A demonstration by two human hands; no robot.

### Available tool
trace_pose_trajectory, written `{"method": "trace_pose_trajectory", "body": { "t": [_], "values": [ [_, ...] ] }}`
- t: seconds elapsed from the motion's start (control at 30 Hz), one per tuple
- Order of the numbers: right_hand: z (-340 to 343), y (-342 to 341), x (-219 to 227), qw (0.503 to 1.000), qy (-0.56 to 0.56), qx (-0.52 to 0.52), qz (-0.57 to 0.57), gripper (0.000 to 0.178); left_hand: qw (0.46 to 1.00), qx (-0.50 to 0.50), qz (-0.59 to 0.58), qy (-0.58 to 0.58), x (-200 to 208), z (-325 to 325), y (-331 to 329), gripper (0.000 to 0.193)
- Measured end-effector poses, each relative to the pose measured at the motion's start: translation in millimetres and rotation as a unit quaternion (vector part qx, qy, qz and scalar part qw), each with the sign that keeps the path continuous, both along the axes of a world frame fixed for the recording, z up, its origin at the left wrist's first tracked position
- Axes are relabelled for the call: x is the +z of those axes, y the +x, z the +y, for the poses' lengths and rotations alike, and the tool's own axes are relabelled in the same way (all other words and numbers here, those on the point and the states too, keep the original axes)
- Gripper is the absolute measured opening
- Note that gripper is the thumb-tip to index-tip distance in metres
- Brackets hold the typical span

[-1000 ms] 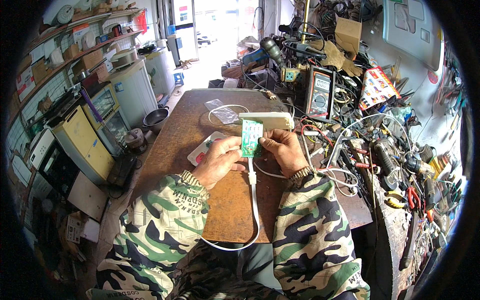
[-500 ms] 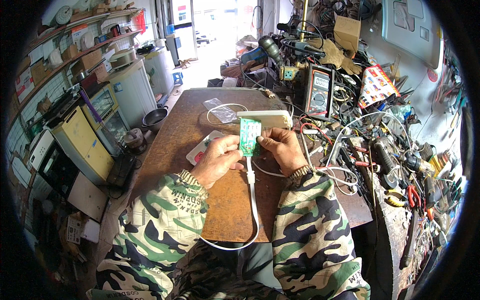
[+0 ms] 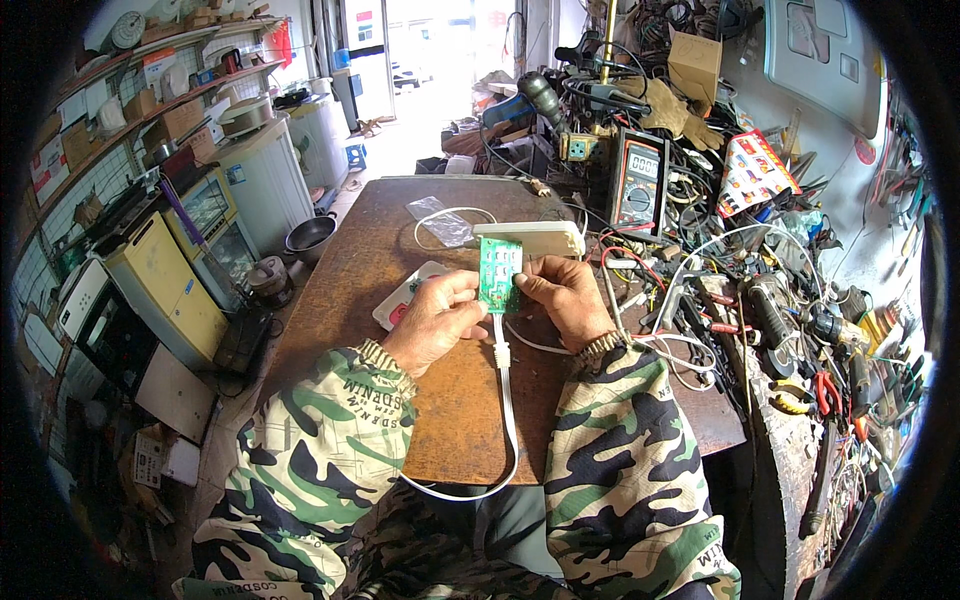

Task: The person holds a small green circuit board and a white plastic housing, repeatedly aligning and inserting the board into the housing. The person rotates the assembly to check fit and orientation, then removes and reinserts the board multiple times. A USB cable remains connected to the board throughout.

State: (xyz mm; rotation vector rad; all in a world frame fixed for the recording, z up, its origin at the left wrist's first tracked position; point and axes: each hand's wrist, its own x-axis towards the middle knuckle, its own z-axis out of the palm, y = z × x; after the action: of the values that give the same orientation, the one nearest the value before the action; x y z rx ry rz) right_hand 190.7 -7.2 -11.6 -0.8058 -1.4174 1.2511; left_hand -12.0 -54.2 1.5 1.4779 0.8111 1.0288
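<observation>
You hold the green circuit board [image 3: 500,275] up in front of you, above the middle of the brown counter [image 3: 340,360], its long side roughly upright. Your left hand [image 3: 440,318] pinches its left edge between thumb and fingers. Your right hand [image 3: 565,300] pinches its right edge, the thumb lying on the near face and the other fingers bent in behind. Dark slots show in the upper part of the board.

From the board's lower end a white cable [image 3: 510,415] drops through a small pale connector [image 3: 502,356], then curves left past the counter's near edge. Just behind the board is an off-white case [image 3: 530,238], partly hidden by it. Beyond your left hand a white shell [image 3: 405,300] with a red patch lies on the counter, partly covered by that hand. Farther back rests a clear plastic bag [image 3: 440,222], with a thin white wire looping by it.

To your right, a multimeter [image 3: 638,185] stands tilted near a heap of leads and tools, with red-handled pliers [image 3: 828,395] lying among them.
</observation>
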Motion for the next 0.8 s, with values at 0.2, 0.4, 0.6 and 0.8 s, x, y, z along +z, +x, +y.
{"method": "trace_pose_trajectory", "body": {
  "t": [0.2, 0.4, 0.6, 0.8],
  "values": [
    [3.8, 7.6, -6.3, 1.0, 0.008, -0.001, -0.008, 0.01, 1.0, 0.022, -0.006, -0.01, -7.3, 7.8, 4.2, 0.031],
    [0.1, 7.4, -3.0, 1.0, 0.014, 0.014, -0.001, 0.01, 0.999, 0.042, 0.003, 0.0, -6.2, 7.0, 3.6, 0.03],
    [-0.3, 5.0, -1.2, 1.0, 0.015, 0.025, -0.011, 0.011, 0.997, 0.073, 0.007, 0.004, -7.1, 8.7, 2.6, 0.03],
    [0.3, 4.3, -3.0, 0.999, 0.04, 0.027, -0.015, 0.01, 0.995, 0.095, -0.006, 0.041, -12.3, 14.0, 3.0, 0.03]
  ]
}}
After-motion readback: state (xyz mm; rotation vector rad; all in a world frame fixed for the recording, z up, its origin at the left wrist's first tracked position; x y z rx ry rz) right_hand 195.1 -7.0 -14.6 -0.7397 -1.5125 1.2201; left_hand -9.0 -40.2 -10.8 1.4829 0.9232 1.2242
